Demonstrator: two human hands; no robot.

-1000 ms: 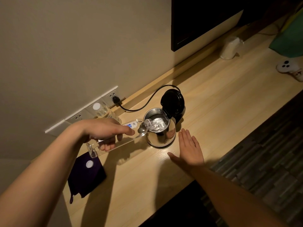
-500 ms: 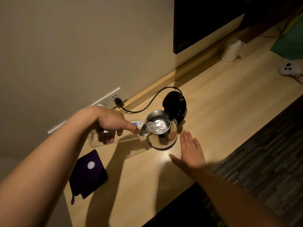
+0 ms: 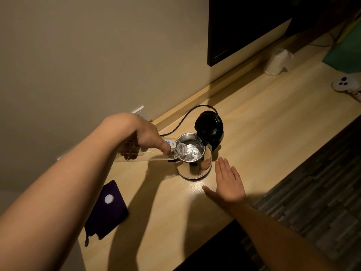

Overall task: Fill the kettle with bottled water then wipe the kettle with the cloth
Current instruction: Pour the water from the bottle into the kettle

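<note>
A steel kettle (image 3: 195, 169) stands on the wooden counter (image 3: 263, 137) with its black lid (image 3: 209, 128) flipped up. My left hand (image 3: 144, 135) grips a clear water bottle (image 3: 152, 153), tipped nearly flat, its neck over the kettle's rim, and water lies inside the kettle. My right hand (image 3: 228, 180) rests flat on the counter just right of the kettle, fingers apart, holding nothing. A dark purple cloth (image 3: 107, 212) lies on the counter near the left, with a white bottle cap (image 3: 108, 199) on it.
The kettle's black cord (image 3: 181, 120) runs back to a wall socket (image 3: 139, 112). A dark screen (image 3: 244, 26) hangs above. At the far right are a wrapped white cup (image 3: 276, 63), a green bag (image 3: 345, 55) and a white controller (image 3: 343, 84).
My left hand has lifted the bottle's base and tipped it further, hiding a second bottle that stood by the socket. The right hand has stayed flat beside the kettle.
</note>
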